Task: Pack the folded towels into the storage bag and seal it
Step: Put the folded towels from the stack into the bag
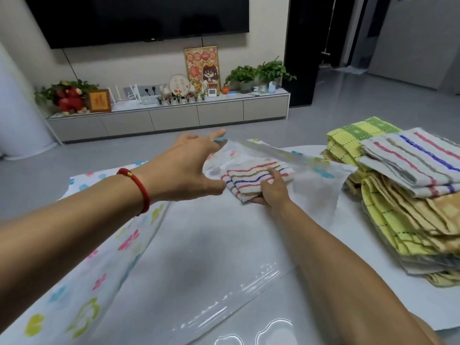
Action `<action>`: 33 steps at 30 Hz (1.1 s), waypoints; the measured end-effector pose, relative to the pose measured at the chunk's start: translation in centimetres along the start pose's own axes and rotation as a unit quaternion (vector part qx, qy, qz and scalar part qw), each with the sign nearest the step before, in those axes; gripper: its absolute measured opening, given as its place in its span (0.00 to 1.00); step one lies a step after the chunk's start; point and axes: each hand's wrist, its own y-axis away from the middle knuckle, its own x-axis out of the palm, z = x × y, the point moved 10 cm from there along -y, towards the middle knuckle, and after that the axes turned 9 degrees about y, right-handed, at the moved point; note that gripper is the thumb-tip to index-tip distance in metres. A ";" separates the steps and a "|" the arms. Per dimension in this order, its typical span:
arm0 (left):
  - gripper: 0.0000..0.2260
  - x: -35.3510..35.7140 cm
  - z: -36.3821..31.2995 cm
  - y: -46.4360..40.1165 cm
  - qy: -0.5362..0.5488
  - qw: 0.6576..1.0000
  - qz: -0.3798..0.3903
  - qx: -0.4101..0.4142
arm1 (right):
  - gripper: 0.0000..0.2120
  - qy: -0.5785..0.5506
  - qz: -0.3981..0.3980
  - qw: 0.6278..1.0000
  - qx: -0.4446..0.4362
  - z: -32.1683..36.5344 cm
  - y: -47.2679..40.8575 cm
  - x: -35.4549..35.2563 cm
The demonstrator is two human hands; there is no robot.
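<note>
The left hand (pixel 196 168), its grip pinched on the storage bag (pixel 316 190) rim, lifts the mouth so the right hand (pixel 272 189), grip clamped on a striped towel (pixel 251 178), can slide it just beneath

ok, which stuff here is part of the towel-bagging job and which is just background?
Job: storage bag, striped towel in right hand, left hand at the bag mouth, towel stack.
Background: TV, cabinet, plants, framed picture, red plush toy.
</note>
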 end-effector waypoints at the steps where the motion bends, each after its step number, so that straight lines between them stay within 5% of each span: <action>1: 0.27 0.1 -0.1 0.0 0.005 1.000 0.002 -0.001 | 0.20 0.067 -0.066 0.996 -0.005 -0.2 0.1 -1.5; 3: 0.26 0.2 -0.3 0.1 0.017 1.000 0.003 0.001 | 0.16 0.138 -0.152 0.979 -0.013 -0.4 1.0 -3.0; 8: 0.31 0.8 -0.5 0.4 0.026 0.999 0.004 -0.020 | 0.30 0.086 0.010 0.996 -0.005 1.0 3.2 -1.8; 14: 0.31 2.1 -0.7 0.2 0.043 0.999 -0.001 -0.023 | 0.13 0.402 0.075 0.905 -0.119 5.0 12.9 -8.4; 20: 0.33 2.1 -0.9 -1.2 0.017 0.999 -0.034 -0.018 | 0.11 0.497 -0.181 0.813 -0.243 13.1 17.8 -26.1; 26: 0.33 1.2 -0.8 -2.9 0.004 0.997 -0.069 -0.038 | 0.19 0.605 -0.253 0.741 -0.143 15.4 7.8 -35.6; 30: 0.32 1.2 -0.8 -3.4 0.009 0.996 -0.077 -0.038 | 0.23 0.644 -0.200 0.738 -0.020 13.8 2.6 -37.5; 33: 0.31 1.6 -0.9 -3.3 -0.004 0.997 -0.075 -0.029 | 0.19 0.642 -0.213 0.736 -0.028 14.8 2.6 -37.6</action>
